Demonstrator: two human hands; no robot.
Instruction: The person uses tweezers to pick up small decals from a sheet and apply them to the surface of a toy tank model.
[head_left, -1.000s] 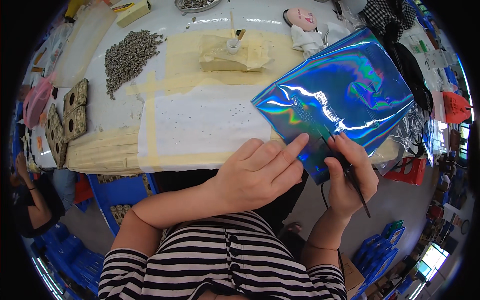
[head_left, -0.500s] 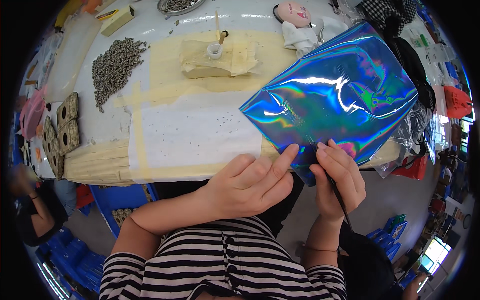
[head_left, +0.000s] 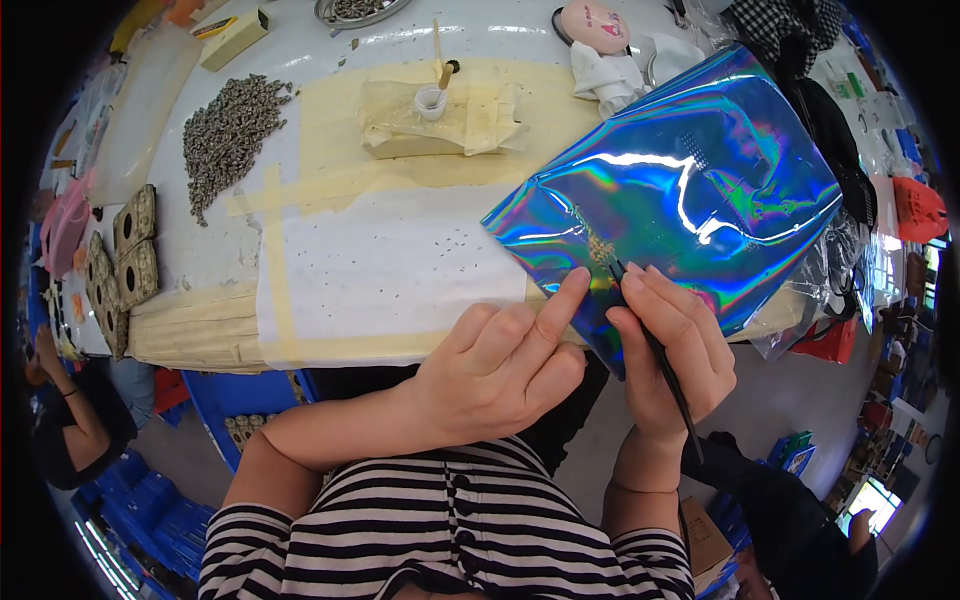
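Note:
In my right hand [head_left: 680,345] is a pair of slim black tweezers [head_left: 655,345], held like a pen. Their tips point down at a small speckled patch [head_left: 600,248] on the shiny blue iridescent foil sheet [head_left: 740,150]. What lies between the tips is too small to make out. My left hand [head_left: 500,370] has its index finger stretched toward the sheet near the tweezer tips. Its other fingers curl in, and the thumb stays apart; I see nothing held there. The sheet lies slanted at the table's right, one corner hanging past the front edge.
Tiny dark bits dot the white paper [head_left: 390,270] to the left. Behind it, a taped block [head_left: 440,140] carries a small white cup [head_left: 430,102]. A heap of small metallic pieces [head_left: 232,135] and several patterned square blocks [head_left: 137,272] sit further left. Other people are nearby.
My right hand with the tweezers has moved slightly up and left over the foil sheet. My left index finger has shifted up and slightly left too. A person behind on the right has moved.

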